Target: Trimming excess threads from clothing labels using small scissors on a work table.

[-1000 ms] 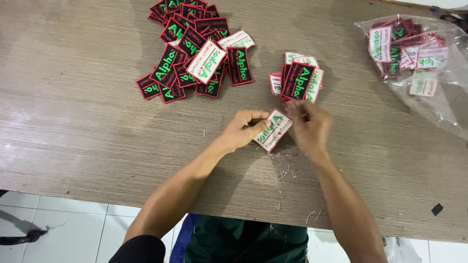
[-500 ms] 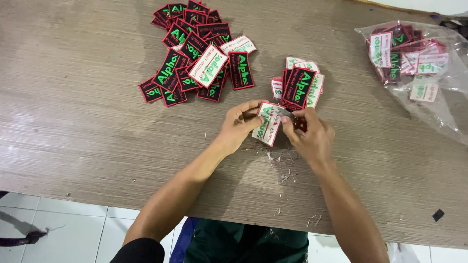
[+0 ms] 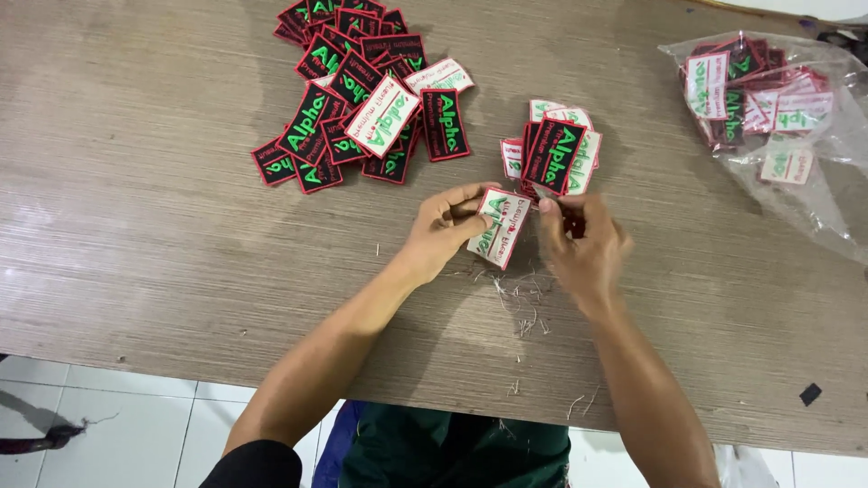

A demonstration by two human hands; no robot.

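two hands: left hand [image 3: 443,230], right hand [image 3: 583,248] pinch white patch [image 3: 503,228].

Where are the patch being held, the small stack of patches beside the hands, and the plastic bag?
held patch [image 3: 500,230], head view, its white back face.
small stack [image 3: 553,154], head view, top black patch.
plastic bag [image 3: 827,167], head view, clear side wall.

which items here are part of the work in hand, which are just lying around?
In use:
- left hand and right hand, both on one white-backed patch
- small patch stack
- big loose patch pile
- thread trimmings

Lying about:
- clear bag of patches
- dark scrap
- wooden table
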